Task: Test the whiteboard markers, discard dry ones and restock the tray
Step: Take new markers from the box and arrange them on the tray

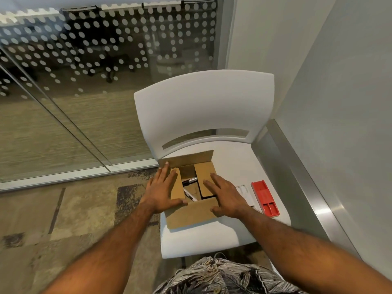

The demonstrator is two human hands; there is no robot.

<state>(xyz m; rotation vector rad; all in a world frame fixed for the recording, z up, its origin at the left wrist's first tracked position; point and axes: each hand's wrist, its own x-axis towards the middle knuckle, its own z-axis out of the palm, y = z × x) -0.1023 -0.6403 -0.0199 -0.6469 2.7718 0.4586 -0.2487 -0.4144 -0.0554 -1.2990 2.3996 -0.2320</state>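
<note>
A small cardboard box [188, 215] sits on the seat of a white chair [203, 107]. Its flaps are partly folded in, and through the gap I see markers [189, 181] with white barrels and dark caps lying inside. My left hand [162, 189] lies flat on the left flap, fingers spread, thumb at the front edge. My right hand [226, 195] presses flat on the right flap, with its thumb against the box's front wall. Neither hand grips anything.
A red whiteboard eraser [265, 198] and a white flat piece [245, 193] lie on the seat right of the box. A metal ledge [305, 179] runs along the grey wall at the right. A dotted glass partition [84, 81] stands behind the chair, over patterned carpet [63, 219].
</note>
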